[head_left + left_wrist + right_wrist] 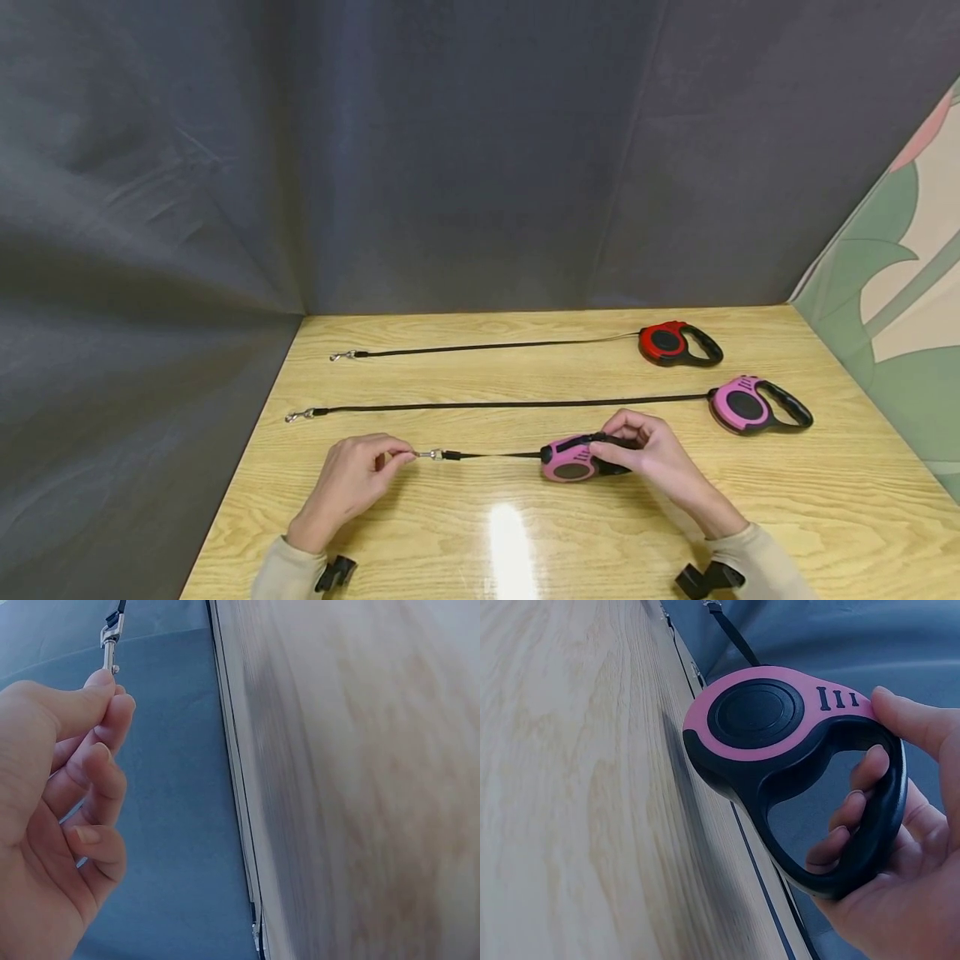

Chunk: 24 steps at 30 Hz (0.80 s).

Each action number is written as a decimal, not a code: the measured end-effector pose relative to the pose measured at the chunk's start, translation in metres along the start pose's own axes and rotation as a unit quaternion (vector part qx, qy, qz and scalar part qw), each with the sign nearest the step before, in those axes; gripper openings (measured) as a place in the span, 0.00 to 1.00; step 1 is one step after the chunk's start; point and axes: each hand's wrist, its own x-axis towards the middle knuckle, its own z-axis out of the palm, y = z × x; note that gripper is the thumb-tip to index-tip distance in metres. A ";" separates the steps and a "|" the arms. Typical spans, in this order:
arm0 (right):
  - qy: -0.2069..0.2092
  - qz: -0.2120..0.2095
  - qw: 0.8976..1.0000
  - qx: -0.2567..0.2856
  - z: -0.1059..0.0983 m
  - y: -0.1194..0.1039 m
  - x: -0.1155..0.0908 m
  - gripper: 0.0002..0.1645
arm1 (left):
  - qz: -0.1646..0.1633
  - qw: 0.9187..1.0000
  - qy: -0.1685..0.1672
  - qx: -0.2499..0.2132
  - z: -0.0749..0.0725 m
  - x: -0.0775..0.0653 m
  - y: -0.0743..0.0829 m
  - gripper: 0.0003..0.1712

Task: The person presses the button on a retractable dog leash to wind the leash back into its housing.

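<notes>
My right hand point(660, 458) grips the black handle of a pink retractable dog leash point(810, 731), its thumb on top of the casing and its fingers curled through the handle loop. Between thumb and forefinger my left hand point(356, 479) pinches the metal snap hook point(109, 651) at the end of this leash's cord. A short stretch of black strap point(487, 455) runs straight between the two hands. Shadows on the wood below show the casing raised a little above the table.
Behind the hands a second pink leash point(742, 407) lies on the wooden table point(420, 550), its strap stretched leftward. Farther back is a red leash point(666, 342), laid out likewise. A grey curtain point(465, 167) hangs along the back and left; a patterned cloth point(885, 275) is at right.
</notes>
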 end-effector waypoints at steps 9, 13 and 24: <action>-0.003 -0.005 1.000 0.009 0.004 0.001 0.001 0.12 | 0.001 1.000 -0.006 0.000 0.000 0.000 0.001 0.04; 0.002 0.000 1.000 0.007 0.006 0.000 0.002 0.13 | -0.003 1.000 -0.004 0.000 0.001 0.000 0.002 0.03; 0.013 0.000 1.000 0.012 0.012 -0.003 0.004 0.13 | 0.000 1.000 -0.003 0.003 0.005 0.004 0.009 0.04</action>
